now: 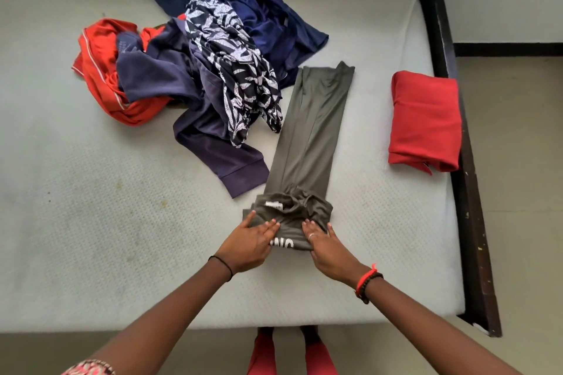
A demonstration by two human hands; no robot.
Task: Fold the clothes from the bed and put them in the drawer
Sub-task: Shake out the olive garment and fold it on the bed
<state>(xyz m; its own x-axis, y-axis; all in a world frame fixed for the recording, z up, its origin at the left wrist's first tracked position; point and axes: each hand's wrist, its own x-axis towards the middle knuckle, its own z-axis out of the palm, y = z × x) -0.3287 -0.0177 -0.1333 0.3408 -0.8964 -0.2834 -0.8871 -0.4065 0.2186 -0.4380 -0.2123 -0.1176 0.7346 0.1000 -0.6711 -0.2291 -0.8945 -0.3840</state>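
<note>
An olive-green garment (pixel 310 131) lies as a long narrow strip on the mattress (pixel 91 192), its near end rolled or folded over with a white label showing. My left hand (pixel 248 242) presses flat on the left of that near fold. My right hand (pixel 326 248) presses on its right side, fingers spread and straight. A folded red garment (pixel 425 120) rests near the right edge of the bed. An unfolded heap sits behind: navy tops (pixel 262 15), a black-and-white leaf-print piece (pixel 234 70), a purple long-sleeved top (pixel 195 106) and an orange-red garment (pixel 103 76).
A dark wooden bed frame (pixel 469 192) runs along the right side, with tiled floor beyond it. The mattress's near edge is just below my forearms, with my legs under it. No drawer is in view.
</note>
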